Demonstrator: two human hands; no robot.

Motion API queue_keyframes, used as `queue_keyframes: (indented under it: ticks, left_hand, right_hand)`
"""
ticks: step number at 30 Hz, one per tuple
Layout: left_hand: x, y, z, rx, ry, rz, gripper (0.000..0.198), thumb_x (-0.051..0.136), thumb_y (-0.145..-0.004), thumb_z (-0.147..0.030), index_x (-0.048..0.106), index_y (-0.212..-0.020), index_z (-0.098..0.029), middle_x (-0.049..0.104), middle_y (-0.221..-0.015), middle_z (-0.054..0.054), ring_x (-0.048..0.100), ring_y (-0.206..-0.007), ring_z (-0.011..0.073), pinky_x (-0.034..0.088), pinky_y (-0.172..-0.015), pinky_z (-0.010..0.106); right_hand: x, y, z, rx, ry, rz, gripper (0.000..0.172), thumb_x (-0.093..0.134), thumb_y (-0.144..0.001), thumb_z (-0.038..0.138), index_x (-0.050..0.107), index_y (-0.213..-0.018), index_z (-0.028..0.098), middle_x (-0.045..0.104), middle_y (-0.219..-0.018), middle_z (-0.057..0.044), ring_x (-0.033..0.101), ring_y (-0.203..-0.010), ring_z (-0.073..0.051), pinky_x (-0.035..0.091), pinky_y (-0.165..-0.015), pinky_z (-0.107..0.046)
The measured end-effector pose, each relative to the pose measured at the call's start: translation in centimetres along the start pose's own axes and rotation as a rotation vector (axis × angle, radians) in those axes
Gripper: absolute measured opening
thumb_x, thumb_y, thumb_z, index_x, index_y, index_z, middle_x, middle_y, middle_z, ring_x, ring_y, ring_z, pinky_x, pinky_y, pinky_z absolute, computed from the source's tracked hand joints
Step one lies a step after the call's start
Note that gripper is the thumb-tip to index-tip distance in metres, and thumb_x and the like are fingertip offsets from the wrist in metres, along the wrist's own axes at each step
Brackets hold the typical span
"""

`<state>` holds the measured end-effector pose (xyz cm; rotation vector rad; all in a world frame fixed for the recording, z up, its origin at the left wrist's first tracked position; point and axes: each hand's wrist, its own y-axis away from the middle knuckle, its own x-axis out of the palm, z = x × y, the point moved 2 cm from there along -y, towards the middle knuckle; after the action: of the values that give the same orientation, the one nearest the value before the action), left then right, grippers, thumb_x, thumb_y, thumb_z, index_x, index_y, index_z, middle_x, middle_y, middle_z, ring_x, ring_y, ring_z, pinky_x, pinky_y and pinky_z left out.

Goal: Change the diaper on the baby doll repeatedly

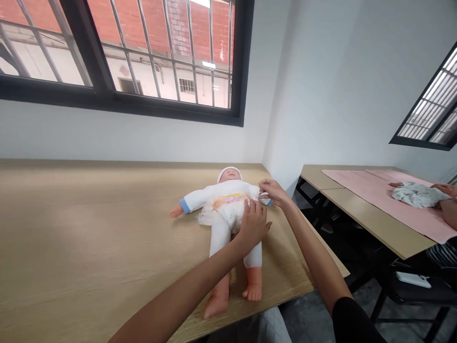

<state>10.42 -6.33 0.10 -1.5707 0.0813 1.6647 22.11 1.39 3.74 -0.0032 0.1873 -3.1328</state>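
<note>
A baby doll [231,175] lies on its back on the wooden table, head toward the wall and feet toward me. It wears a white cap, a white long-sleeved suit with blue cuffs, and a white diaper [233,214] with an orange and yellow band at the waist. My left hand [254,222] rests over the diaper's right side, fingers spread. Beside the doll's right-hand arm in view, my right hand [274,191] pinches a thin white edge at the diaper's side. The diaper's other side flares out loosely on the left.
The wooden table [89,247] stretches left beneath a barred window [167,52]. Across a gap on the right, another table bears a pink mat [378,190] and a second doll [416,194], with part of another person beside it. A dark chair [428,290] holds a white object.
</note>
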Motion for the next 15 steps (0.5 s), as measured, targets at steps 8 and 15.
queue_keyframes:
  ticks: [8,15]
  left_hand:
    - [0.0,0.6,-1.4,0.108,-0.004,0.040,0.029,0.048,-0.090,-0.030,0.063,-0.106,-0.011,0.066,-0.106,0.016,0.056,-0.108,0.0379,0.033,-0.098,0.062]
    - [0.9,0.5,-1.2,0.124,0.060,0.026,0.034,0.043,-0.091,-0.021,0.060,-0.119,-0.011,0.065,-0.113,0.017,0.050,-0.118,0.0367,0.032,-0.101,0.060]
  right_hand:
    - [4.9,0.3,2.2,-0.125,0.661,-0.007,0.011,0.059,-0.062,0.011,0.055,-0.068,0.020,0.053,-0.054,0.003,0.051,-0.053,-0.012,0.040,-0.053,-0.025]
    - [5.6,1.3,1.6,-0.184,0.700,0.106,0.014,0.065,-0.065,0.019,0.058,-0.077,0.023,0.057,-0.060,0.003,0.051,-0.057,-0.014,0.037,-0.053,-0.025]
